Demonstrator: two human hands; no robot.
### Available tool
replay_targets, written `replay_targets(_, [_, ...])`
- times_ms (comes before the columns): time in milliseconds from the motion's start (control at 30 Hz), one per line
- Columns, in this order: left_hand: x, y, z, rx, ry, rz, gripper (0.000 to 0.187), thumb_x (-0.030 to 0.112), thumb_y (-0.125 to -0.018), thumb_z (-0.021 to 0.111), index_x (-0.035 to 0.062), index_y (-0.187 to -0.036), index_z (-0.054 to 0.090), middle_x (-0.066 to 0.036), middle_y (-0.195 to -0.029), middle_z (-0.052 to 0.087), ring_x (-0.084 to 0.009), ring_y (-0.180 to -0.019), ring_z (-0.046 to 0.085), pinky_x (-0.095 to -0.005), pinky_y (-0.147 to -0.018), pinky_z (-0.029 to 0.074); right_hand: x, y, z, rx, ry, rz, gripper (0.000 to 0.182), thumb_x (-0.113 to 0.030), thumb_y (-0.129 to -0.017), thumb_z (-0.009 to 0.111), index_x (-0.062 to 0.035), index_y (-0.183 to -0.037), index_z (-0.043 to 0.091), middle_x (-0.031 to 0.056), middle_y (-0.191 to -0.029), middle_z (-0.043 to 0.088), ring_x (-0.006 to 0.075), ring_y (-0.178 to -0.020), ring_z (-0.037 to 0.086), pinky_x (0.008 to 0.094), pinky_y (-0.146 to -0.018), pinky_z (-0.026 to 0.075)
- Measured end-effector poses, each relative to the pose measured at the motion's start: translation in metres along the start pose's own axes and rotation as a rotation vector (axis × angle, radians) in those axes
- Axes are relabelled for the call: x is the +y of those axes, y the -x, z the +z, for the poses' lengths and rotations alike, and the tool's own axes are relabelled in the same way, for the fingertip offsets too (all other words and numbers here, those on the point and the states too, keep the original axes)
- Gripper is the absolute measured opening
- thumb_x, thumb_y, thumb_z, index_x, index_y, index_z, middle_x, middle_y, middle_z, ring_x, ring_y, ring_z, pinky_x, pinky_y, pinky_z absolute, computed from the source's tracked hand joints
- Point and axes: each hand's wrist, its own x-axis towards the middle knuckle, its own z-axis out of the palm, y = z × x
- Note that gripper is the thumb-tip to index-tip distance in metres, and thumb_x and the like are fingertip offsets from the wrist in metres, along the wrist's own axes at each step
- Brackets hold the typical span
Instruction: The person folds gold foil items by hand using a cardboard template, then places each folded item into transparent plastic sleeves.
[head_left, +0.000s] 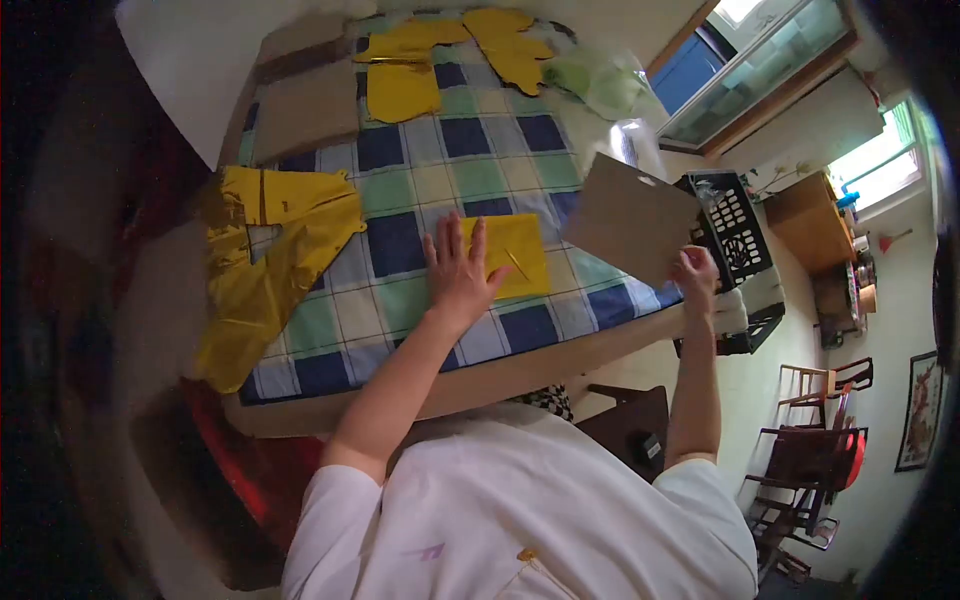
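My left hand (462, 268) lies flat with its fingers spread over the left part of a folded, shiny yellow sheet (525, 255) on the checked cloth (400, 195). In my right hand (695, 270) is a thin grey-brown cardboard sheet (630, 215), gripped at its lower right corner. The board has a small hole near its top and is raised at the bed's right side, partly in front of a black crate. A larger shiny yellow piece (285, 270) with a cut-out opening is spread at the left edge.
More yellow pieces (403, 90) lie at the far end, beside clear and greenish plastic bags (600, 85). Brown cardboard (308, 110) rests at the far left. A black slotted crate (735, 225) stands on the right. Below it are a dark stool (630, 430) and, further off, chairs (805, 460).
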Motion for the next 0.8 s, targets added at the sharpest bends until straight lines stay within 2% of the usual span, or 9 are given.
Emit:
replay_targets(67, [-0.001,-0.001,-0.002,0.023,-0.025,0.015,0.077,0.047,-0.084,0.056,0.0092,-0.144,0.025,-0.026,-0.147,0.018,-0.0417,-0.137,0.016,-0.0576,-0.109,0.010,0.019,-0.004,0.038,0.004,-0.031,-0.040,0.012,-0.010,-0.087,0.059,0.0009,-0.089,0.056,0.0067,-0.075,0.061,0.0117,-0.054,0.057,0.0256,-0.046,0.047])
replay_targets(133, [-0.003,0.001,-0.002,0.043,-0.007,0.043,0.075,0.045,-0.083,0.058,0.0081,-0.142,0.029,-0.026,-0.146,0.020,-0.0430,-0.135,0.019,-0.0570,-0.108,0.013,-0.005,0.008,0.081,-0.064,-0.051,0.099,0.011,-0.008,-0.087,0.060,-0.0018,-0.095,0.056,0.0048,-0.075,0.061,0.0097,-0.054,0.056,0.0228,-0.047,0.045])
replay_targets(267, [-0.003,0.001,-0.011,0.075,0.012,0.108,0.070,0.041,-0.082,0.061,0.0058,-0.138,0.035,-0.027,-0.144,0.023,-0.0446,-0.132,0.024,-0.0571,-0.107,0.019,0.000,0.015,0.146,-0.266,-0.221,0.088,0.007,-0.007,-0.085,0.060,-0.0027,-0.090,0.058,0.0054,-0.075,0.062,0.0114,-0.058,0.059,0.0260,-0.049,0.046])
replay_targets(367, [-0.001,0.002,-0.012,0.114,0.004,0.103,0.067,0.037,-0.082,0.062,0.0044,-0.136,0.038,-0.028,-0.143,0.024,-0.0458,-0.130,0.025,-0.0569,-0.106,0.020,-0.009,0.018,0.173,-0.638,-0.132,0.164,0.009,-0.009,-0.086,0.058,-0.0020,-0.092,0.059,0.0055,-0.077,0.063,0.0133,-0.067,0.060,0.0281,-0.058,0.049])
replay_targets(467, [0.000,0.002,-0.013,0.134,-0.002,0.060,0.066,0.034,-0.082,0.063,0.0031,-0.135,0.039,-0.030,-0.141,0.025,-0.0474,-0.129,0.026,-0.0558,-0.107,0.021,-0.035,0.034,0.187,-0.315,0.295,-0.254,0.013,-0.009,-0.087,0.057,-0.0012,-0.097,0.059,0.0059,-0.080,0.065,0.0157,-0.076,0.062,0.0285,-0.066,0.050])
replay_targets(500, [0.000,0.002,-0.012,0.131,-0.004,0.050,0.065,0.033,-0.082,0.063,0.0027,-0.134,0.039,-0.030,-0.141,0.025,-0.0478,-0.129,0.026,-0.0555,-0.107,0.021,-0.040,0.038,0.188,-0.260,0.285,-0.316,0.021,-0.010,-0.088,0.056,-0.0023,-0.107,0.059,0.0070,-0.089,0.067,0.0167,-0.083,0.063,0.0293,-0.072,0.050])
replay_targets(600, [-0.001,-0.003,-0.012,0.140,0.009,0.028,0.064,0.031,-0.082,0.063,0.0017,-0.133,0.039,-0.032,-0.139,0.026,-0.0486,-0.128,0.026,-0.0546,-0.107,0.021,-0.049,0.063,0.197,-0.315,0.014,-0.178,0.028,-0.009,-0.088,0.055,-0.0035,-0.115,0.056,0.0085,-0.096,0.067,0.0160,-0.087,0.063,0.0296,-0.075,0.050])
replay_targets(633, [0.001,-0.004,-0.014,0.148,0.022,0.027,0.063,0.031,-0.082,0.063,0.0016,-0.133,0.038,-0.032,-0.138,0.027,-0.0484,-0.128,0.027,-0.0544,-0.107,0.021,-0.053,0.067,0.203,-0.424,-0.164,-0.077,0.037,-0.003,-0.088,0.049,-0.0045,-0.125,0.048,0.0109,-0.108,0.063,0.0164,-0.097,0.060,0.0296,-0.084,0.047])
replay_targets(800, [-0.004,-0.018,-0.008,0.170,0.052,0.018,0.066,0.026,-0.082,0.064,0.0030,-0.135,0.033,-0.032,-0.138,0.027,-0.0475,-0.128,0.027,-0.0534,-0.107,0.022,-0.056,0.061,0.217,-0.535,-0.226,-0.254,0.044,0.007,-0.088,0.038,-0.0048,-0.131,0.037,0.0131,-0.118,0.058,0.0183,-0.107,0.054,0.0285,-0.093,0.041])
